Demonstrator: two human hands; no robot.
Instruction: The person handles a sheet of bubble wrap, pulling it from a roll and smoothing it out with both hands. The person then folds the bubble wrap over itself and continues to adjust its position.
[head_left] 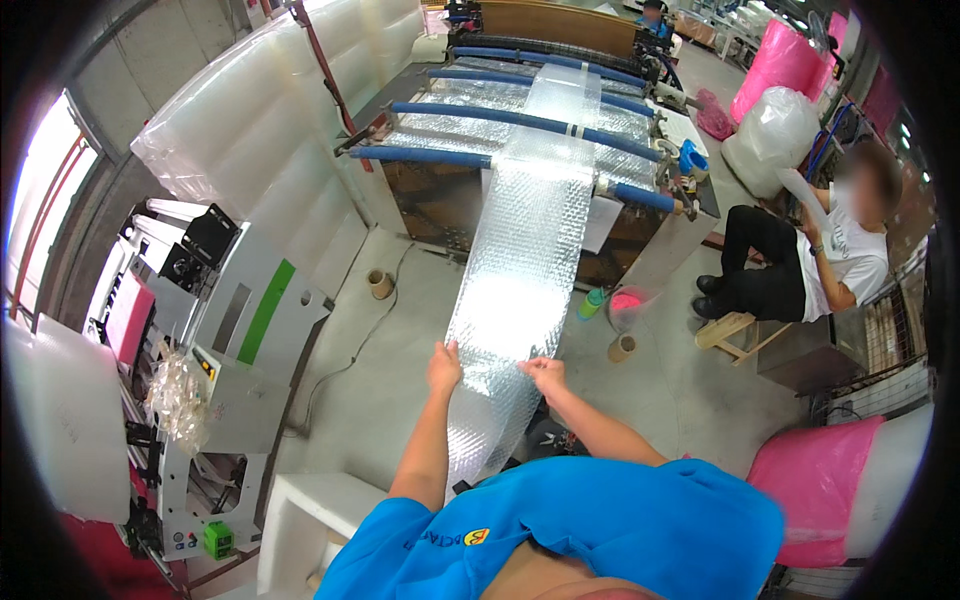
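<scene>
A long strip of clear bubble wrap (525,240) runs from the blue rollers (520,120) of a machine down toward me. My left hand (444,366) grips its left edge. My right hand (543,374) pinches its right edge at about the same height. Both arms reach forward from my blue shirt. Below my hands the strip hangs down in front of me.
A grey machine with a green stripe (240,330) stands at my left. A seated person (820,260) works at the right beside bagged rolls (770,135). Cardboard cores (380,284) stand on the floor. A pink roll (830,480) lies at lower right.
</scene>
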